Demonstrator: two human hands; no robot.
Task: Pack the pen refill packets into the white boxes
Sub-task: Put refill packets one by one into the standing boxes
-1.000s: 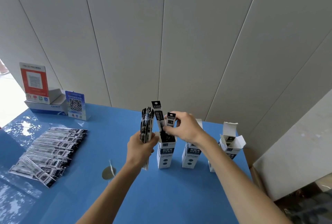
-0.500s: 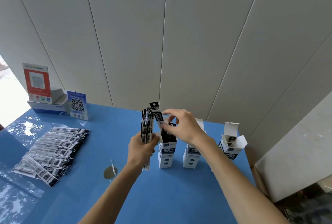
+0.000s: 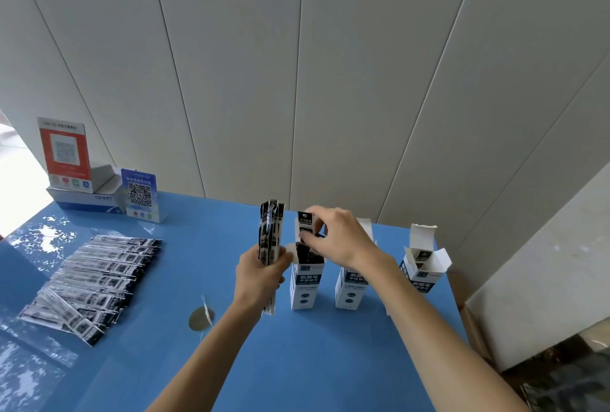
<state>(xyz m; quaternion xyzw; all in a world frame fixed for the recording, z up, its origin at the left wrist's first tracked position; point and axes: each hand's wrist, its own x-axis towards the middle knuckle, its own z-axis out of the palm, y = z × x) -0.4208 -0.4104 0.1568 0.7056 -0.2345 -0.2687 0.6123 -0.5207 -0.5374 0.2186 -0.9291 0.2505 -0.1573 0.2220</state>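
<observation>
Spanning the view, the blue counter [image 3: 330, 362] carries a fanned spread of refill packets [image 3: 95, 279] near its left edge and three white boxes toward its far right corner. The left hand [image 3: 257, 274] grips a held bundle [image 3: 270, 236] upright. The right hand [image 3: 340, 236] pinches one packet [image 3: 305, 225], which a second ago stood taller and has now sunk into the leftmost box [image 3: 305, 283], so this insertion looks nearly finished.

Your left hand [image 3: 259, 274] grips an upright bundle of refill packets [image 3: 271, 236]; your right hand [image 3: 340, 236] pinches one packet [image 3: 304, 223] into the leftmost white box [image 3: 305, 286] (two more stand alongside) on the blue table [image 3: 198, 362].
</observation>
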